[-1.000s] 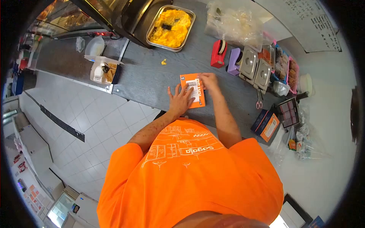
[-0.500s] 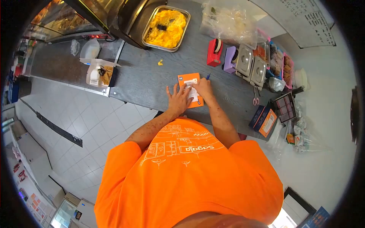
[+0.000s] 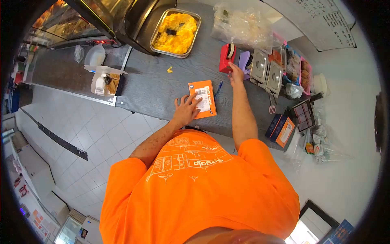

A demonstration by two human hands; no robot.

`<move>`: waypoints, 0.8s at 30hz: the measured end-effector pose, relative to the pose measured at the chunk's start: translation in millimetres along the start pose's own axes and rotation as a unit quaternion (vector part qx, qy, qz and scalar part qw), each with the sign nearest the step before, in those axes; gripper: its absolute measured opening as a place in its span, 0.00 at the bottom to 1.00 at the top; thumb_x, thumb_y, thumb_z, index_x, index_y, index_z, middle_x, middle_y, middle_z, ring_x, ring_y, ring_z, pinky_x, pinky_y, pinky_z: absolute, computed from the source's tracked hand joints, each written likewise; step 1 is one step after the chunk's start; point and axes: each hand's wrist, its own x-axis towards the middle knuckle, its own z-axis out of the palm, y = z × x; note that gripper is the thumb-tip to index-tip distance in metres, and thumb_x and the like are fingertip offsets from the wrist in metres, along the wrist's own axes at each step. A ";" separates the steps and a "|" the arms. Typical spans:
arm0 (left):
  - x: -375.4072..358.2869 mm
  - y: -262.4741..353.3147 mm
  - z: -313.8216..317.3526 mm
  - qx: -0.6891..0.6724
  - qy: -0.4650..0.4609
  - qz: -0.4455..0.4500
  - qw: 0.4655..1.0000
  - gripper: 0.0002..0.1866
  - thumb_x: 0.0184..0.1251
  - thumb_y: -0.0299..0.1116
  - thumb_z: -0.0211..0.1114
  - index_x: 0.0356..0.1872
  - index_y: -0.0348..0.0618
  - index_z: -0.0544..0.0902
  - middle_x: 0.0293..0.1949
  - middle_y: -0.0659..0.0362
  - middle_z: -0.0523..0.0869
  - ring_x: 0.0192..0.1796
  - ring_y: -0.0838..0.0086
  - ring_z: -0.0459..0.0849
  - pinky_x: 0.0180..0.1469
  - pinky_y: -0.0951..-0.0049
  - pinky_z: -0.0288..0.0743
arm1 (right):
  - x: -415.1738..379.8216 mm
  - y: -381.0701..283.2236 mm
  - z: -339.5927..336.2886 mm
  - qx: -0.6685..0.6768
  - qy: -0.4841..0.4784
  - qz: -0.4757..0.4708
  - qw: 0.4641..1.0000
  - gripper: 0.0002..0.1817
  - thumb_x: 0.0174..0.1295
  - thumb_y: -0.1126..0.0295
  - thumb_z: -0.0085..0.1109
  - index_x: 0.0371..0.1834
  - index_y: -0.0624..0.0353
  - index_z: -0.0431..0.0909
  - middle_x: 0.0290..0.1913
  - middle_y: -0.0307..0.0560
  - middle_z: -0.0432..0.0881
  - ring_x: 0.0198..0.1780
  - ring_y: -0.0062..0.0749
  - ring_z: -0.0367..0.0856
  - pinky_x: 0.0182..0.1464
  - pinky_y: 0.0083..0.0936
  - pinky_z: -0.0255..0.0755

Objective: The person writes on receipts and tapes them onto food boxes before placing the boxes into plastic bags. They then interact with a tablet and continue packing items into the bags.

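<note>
An orange packet [image 3: 207, 92] with a white printed slip [image 3: 203, 100] on it lies flat on the grey counter [image 3: 154, 87]. My left hand [image 3: 185, 109] presses on the packet's near left edge, fingers spread. My right hand [image 3: 235, 74] is stretched out past the packet and touches the red tape dispenser [image 3: 226, 57] from its near right side, with fingers apart. A blue pen [image 3: 219, 88] lies on the counter just right of the packet.
A metal tray of yellow food [image 3: 175, 27] stands at the back. A purple dispenser [image 3: 243, 61], lidded metal containers [image 3: 266, 70], scissors [image 3: 271, 105], clear bags [image 3: 243, 22], an orange box [image 3: 285, 132] and a white food box [image 3: 105, 79] are spread around.
My right hand left the white slip, laid down the blue pen beside the packet and reached out to the red tape dispenser. My left hand stayed on the packet.
</note>
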 end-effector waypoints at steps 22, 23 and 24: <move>8.3 -9.8 -3.0 0.060 -0.012 0.036 0.997 0.30 0.62 0.53 0.60 0.67 0.65 0.70 0.72 0.65 0.62 0.71 0.56 0.59 0.66 0.25 0.36 | -210.0 55.9 2.2 -0.191 -0.108 0.067 0.973 0.14 0.56 0.61 0.66 0.25 0.63 0.83 0.15 0.39 0.76 0.12 0.21 0.72 0.15 0.21 0.62; 6.8 -9.7 -3.3 0.057 -0.017 0.041 0.997 0.30 0.62 0.53 0.60 0.67 0.65 0.70 0.72 0.65 0.62 0.71 0.56 0.59 0.66 0.25 0.36 | -217.4 61.1 6.2 -0.258 -0.068 0.065 0.962 0.17 0.55 0.59 0.68 0.24 0.64 0.83 0.14 0.42 0.76 0.13 0.26 0.74 0.17 0.24 0.65; 7.7 -10.5 -4.4 0.067 -0.014 0.045 0.997 0.30 0.62 0.53 0.60 0.67 0.64 0.71 0.71 0.65 0.62 0.71 0.56 0.59 0.66 0.25 0.35 | -220.5 62.1 8.0 -0.323 -0.027 0.059 0.944 0.19 0.53 0.56 0.70 0.23 0.65 0.82 0.14 0.45 0.77 0.14 0.31 0.76 0.18 0.28 0.68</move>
